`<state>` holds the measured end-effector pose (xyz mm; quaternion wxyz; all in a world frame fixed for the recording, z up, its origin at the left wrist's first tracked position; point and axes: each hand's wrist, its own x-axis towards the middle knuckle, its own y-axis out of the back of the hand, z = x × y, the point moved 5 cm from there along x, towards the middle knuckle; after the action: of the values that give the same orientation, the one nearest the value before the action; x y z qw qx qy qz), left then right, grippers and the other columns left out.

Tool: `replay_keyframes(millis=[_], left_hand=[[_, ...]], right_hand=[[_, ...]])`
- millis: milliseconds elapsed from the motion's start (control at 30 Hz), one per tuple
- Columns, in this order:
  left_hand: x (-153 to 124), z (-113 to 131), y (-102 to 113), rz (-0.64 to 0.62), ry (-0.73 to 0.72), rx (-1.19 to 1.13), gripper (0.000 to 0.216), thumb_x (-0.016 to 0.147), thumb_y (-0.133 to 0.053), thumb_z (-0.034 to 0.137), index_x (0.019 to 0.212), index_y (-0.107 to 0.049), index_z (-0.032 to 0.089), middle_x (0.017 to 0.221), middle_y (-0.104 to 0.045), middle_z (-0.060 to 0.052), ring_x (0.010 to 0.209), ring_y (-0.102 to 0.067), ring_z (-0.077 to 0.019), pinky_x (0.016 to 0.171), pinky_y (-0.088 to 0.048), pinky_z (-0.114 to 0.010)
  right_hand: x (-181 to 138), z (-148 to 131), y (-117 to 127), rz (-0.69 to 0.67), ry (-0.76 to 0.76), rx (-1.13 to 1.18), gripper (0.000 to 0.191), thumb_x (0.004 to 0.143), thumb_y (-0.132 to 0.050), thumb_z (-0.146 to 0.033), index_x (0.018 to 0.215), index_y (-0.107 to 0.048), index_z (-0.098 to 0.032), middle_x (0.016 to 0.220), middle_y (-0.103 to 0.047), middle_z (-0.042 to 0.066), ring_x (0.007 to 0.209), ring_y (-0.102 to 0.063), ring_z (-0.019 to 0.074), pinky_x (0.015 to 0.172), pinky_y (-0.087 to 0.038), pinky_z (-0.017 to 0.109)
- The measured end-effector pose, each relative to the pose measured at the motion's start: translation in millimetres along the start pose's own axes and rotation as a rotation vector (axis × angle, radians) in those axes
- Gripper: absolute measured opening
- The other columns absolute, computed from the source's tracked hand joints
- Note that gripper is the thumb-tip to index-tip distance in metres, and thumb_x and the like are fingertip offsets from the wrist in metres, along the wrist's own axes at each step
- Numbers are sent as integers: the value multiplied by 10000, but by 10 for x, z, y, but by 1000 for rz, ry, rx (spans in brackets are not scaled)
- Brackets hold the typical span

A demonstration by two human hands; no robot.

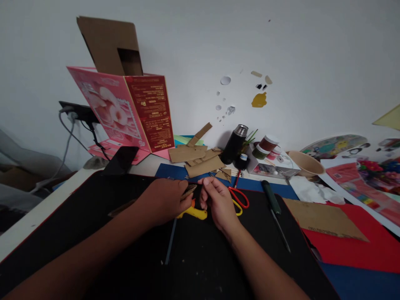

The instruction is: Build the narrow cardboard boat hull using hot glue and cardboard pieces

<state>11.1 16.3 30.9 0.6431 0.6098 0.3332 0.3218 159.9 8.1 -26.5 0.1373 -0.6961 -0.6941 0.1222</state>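
Just left of the yellow tool [196,213], the left hand [167,200] lies back upward, fingers bent in a grip. Right of it, the right hand [218,204] curls loosely — thumb toward the fingertips — both forearms slanting inward.

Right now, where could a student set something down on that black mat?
Bare mat shows between the right forearm and the green-handled tool; another patch lies left of the left forearm, in front of the black slab. Between the forearms, a blue strip and pale specks interrupt the space. The back is crowded with cardboard scraps, a flask and jars.
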Motion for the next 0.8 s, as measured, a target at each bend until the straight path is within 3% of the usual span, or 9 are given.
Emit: replay_keyframes(millis=[333, 800], left_hand=[[4, 23, -52, 34, -45, 47, 348, 1050, -447, 368, 1033, -709, 139, 956, -783, -158, 889, -765, -339, 712, -515, -394], [1, 38, -49, 89, -46, 93, 288, 1022, -501, 318, 994, -707, 118, 900, -760, -171, 873, -752, -348, 717, -513, -404]], right_hand=[[-47, 54, -57, -70, -19, -77, 385, 899, -788, -562, 923, -692, -189, 554, -571, -70, 420, -517, 90, 454, -374, 207], [-29, 77, -36, -45, -30, -55, 394, 900, -772, -583, 908, -697, -197, 545, -561, -72, 416, -506, 97, 424, -342, 207]])
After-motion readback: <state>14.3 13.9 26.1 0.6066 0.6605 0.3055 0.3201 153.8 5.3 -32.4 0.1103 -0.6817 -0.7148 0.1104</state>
